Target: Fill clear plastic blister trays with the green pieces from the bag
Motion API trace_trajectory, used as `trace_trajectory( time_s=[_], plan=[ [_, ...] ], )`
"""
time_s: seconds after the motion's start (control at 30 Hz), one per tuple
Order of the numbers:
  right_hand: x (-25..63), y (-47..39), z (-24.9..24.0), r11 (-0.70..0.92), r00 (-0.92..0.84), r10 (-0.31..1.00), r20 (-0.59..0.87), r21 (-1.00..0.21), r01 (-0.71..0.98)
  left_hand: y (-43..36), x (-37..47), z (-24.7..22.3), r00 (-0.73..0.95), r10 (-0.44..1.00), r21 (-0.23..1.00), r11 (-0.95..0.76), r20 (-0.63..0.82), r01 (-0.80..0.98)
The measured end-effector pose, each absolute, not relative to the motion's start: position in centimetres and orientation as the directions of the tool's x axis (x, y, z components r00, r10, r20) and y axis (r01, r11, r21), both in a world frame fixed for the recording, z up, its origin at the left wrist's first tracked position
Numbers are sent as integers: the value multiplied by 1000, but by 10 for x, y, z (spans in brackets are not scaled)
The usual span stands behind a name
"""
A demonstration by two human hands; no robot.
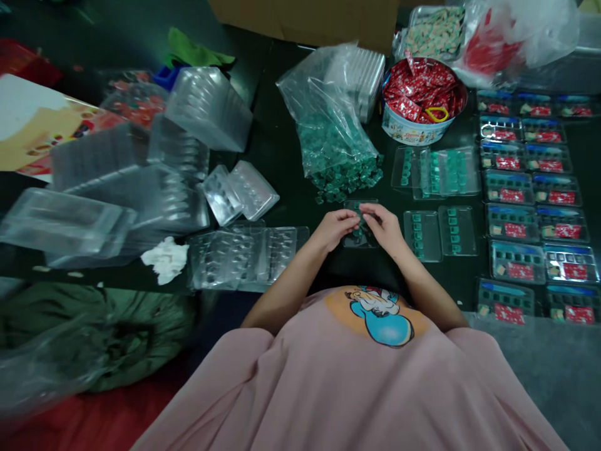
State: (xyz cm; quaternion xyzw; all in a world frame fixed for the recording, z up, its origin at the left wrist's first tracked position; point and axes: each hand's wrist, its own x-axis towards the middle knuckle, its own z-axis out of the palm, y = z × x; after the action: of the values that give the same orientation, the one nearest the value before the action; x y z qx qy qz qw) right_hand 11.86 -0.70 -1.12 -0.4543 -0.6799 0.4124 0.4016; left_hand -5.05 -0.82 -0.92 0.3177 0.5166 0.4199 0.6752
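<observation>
My left hand (339,228) and my right hand (384,224) come together over a small clear plastic tray (367,240) lying on the dark table. Both have thumb and fingers pinched close above its row of green pieces; what the fingertips hold is too small to make out. Just beyond the hands, small green translucent plastic pieces (345,181) spill from a clear plastic bag (328,106). To the right of my right hand lie two clear trays (422,250), each with a column of green pieces. More filled trays (439,172) overlap behind them.
Empty clear trays (244,257) overlap at left, near stacked trays (126,188) and crumpled white tissue (165,259). A round tin (417,133) holds red packets (417,88). Rows of packed trays (511,188) line the right side. A cardboard box (310,22) stands behind.
</observation>
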Motion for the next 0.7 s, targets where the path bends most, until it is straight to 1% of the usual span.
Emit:
trace_trajectory(
  time_s=[0.1,0.17,0.23,0.33,0.43,0.5,0.57,0.63,0.7],
  plan=[
    [124,-13,-16,114,-348,937,22,-962,248,-23,-57,-14,174,898,900,424,-403,-104],
    [127,-21,-22,-13,-356,930,-90,-977,212,-35,-59,-17,204,894,908,416,-398,-53],
    [129,-33,-28,-147,-376,908,-186,-980,132,-48,-61,-19,224,885,906,422,-408,-18],
    [129,-51,-31,-314,-437,851,-292,-949,23,-65,-62,-19,220,874,897,442,-433,12],
    [127,-63,-34,-415,-489,795,-359,-910,-7,-75,-62,-22,196,871,889,457,-450,11],
    [126,-65,-36,-393,-469,810,-351,-920,10,-75,-61,-26,160,888,901,434,-431,17],
    [124,-63,-39,-292,-395,867,-302,-952,87,-71,-59,-31,106,923,928,365,-371,73],
    [122,-59,-40,-158,-309,922,-232,-956,245,-65,-56,-35,62,955,941,271,-288,202],
    [118,-55,-39,-35,-261,952,-160,-904,425,-59,-53,-37,47,973,909,192,-224,371]
  ],
)
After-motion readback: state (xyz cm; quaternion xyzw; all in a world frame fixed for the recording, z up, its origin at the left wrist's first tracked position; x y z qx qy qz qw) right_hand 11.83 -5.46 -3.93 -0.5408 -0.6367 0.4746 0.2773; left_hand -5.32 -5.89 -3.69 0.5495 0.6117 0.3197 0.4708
